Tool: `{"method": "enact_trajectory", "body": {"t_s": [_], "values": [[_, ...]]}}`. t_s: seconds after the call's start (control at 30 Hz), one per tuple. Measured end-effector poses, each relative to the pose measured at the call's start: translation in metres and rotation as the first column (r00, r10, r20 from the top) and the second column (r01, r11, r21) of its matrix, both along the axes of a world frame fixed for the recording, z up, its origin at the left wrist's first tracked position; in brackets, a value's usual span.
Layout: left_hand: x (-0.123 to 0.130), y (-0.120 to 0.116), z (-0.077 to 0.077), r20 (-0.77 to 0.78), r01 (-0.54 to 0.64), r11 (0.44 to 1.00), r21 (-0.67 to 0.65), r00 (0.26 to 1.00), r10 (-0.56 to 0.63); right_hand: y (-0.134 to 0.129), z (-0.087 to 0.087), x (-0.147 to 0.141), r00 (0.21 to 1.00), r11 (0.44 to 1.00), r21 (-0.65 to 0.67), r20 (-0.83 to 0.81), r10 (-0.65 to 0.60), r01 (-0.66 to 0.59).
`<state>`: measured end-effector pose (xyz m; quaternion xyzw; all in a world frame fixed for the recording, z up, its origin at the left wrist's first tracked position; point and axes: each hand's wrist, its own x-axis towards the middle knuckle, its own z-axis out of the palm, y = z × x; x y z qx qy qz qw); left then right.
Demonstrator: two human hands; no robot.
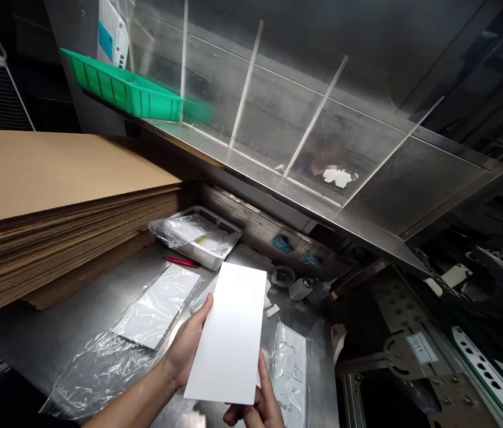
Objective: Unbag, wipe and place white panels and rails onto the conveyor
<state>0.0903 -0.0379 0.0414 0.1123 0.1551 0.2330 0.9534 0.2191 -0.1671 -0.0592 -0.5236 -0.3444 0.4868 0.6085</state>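
Observation:
A flat white rectangular panel (233, 327) with rounded corners is held up over the metal table, its smooth face towards me. My left hand (191, 342) grips its left edge, thumb along the rim and the other fingers hidden behind. At the lower right edge, my right hand (263, 401) holds the same panel with fingers against the side and underneath. To the left lies a similar white panel in a clear plastic bag (160, 306). On the right, a white piece with holes and raised features lies in another clear bag (291, 374).
Stacked cardboard sheets (55, 178) fill the left side. Behind the panel stand a white tray (216, 255) with bagged parts, a red pen (181, 262) and a small bottle (300, 289). A green bin (131, 95) sits on the shelf above. Machinery (412, 356) borders the right.

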Motion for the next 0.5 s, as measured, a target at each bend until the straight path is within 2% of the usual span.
{"method": "enact_trajectory", "body": {"t_s": [0.1,0.33,0.5], "values": [[-0.0028,-0.0001,-0.0007,-0.01,-0.015,1.0,-0.003,1.0,0.014,0.001,0.0024,0.0048,0.999,0.999,0.037,0.021,0.034,-0.034],[-0.0082,0.0023,-0.0011,-0.037,-0.091,0.996,-0.022,0.995,0.09,0.0047,0.0081,0.002,0.996,0.997,0.022,0.057,0.068,-0.069],[-0.0082,0.0026,-0.004,-0.04,-0.068,0.997,-0.032,0.997,0.067,0.0058,0.0052,0.0063,0.992,0.992,0.057,0.065,0.112,-0.116]]}}
